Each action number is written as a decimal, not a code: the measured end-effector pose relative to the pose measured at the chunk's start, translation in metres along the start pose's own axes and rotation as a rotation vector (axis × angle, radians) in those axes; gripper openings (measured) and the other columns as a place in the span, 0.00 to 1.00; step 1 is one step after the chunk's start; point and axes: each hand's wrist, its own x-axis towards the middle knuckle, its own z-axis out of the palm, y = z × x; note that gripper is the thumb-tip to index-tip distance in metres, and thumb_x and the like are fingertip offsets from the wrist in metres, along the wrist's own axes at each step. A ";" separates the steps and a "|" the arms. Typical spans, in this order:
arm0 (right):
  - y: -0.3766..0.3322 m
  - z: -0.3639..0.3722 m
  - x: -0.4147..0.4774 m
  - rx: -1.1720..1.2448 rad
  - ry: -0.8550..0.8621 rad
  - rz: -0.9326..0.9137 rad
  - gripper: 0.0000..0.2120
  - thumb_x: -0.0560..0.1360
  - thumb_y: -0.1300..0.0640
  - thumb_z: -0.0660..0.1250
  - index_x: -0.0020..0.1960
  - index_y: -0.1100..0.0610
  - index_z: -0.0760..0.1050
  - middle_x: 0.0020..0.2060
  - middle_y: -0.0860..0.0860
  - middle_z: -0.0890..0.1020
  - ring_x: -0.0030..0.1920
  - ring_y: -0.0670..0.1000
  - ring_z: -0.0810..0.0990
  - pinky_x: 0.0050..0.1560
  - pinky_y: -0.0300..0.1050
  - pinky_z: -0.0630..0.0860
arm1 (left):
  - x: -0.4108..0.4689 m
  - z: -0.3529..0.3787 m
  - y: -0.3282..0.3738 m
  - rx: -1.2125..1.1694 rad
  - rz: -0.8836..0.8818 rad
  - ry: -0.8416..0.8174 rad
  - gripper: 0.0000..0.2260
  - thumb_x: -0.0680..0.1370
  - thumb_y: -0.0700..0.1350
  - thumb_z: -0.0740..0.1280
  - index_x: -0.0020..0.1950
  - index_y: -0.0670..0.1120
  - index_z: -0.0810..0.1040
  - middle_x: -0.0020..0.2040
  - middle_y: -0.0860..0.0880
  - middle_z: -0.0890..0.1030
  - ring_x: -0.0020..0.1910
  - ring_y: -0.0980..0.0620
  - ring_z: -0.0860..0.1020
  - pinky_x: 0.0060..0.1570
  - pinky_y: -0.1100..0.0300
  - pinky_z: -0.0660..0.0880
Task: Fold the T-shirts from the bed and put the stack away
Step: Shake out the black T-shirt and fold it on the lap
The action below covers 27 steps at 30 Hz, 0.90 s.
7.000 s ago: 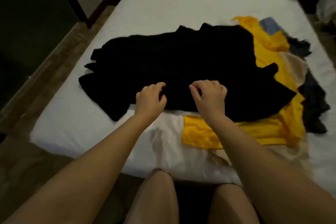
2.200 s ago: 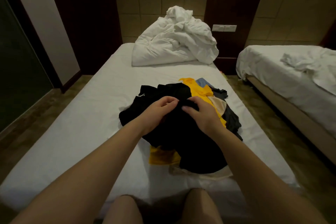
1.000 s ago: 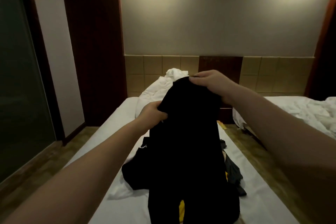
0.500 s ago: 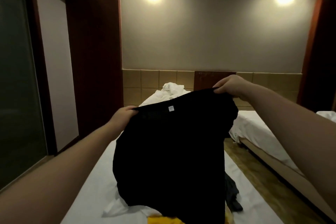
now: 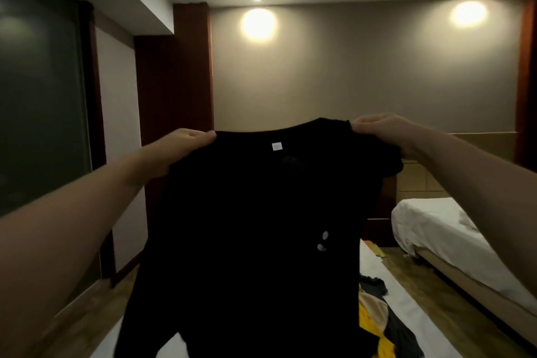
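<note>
While both hands hold it up in the air, the black shirt (image 5: pixel 247 227) hangs open and wide above the bed (image 5: pixel 418 325). It fills the middle of the view. A small white label (image 5: pixel 277 146) sits just under the neck. Two small pale spots (image 5: pixel 323 240) show lower down on the right side.

The left hand (image 5: pixel 177 148) grips the top left corner of the shirt. Its fingers (image 5: pixel 200 134) are curled over the edge and pinch the cloth. That arm reaches forward and up from the lower left. The right hand (image 5: pixel 377 132) grips the top right corner the same way, a little higher. Its fingers (image 5: pixel 363 125) are bent over the cloth, and some cloth bunches up under that hand. The right arm comes in from the right side.

The bottom of the shirt is cut off at the lower edge of the view. The shirt is so dark that its sleeves and folds are hard to make out. It hides most of the bed. Beside it on the right, part of a pile (image 5: pixel 377 320) of yellow, tan and dark clothes peeks out on the white sheet.

A second bed (image 5: pixel 441 229) with white covers stands further right, across a strip of floor. Round lights (image 5: pixel 258 23) glow on the wall behind.
</note>
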 end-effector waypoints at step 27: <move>0.047 0.036 0.027 0.428 0.015 0.161 0.09 0.81 0.64 0.55 0.50 0.60 0.73 0.42 0.56 0.78 0.30 0.46 0.82 0.33 0.37 0.80 | 0.008 -0.012 -0.039 -0.222 0.023 -0.053 0.15 0.62 0.61 0.74 0.36 0.49 0.83 0.33 0.47 0.74 0.27 0.54 0.73 0.27 0.64 0.70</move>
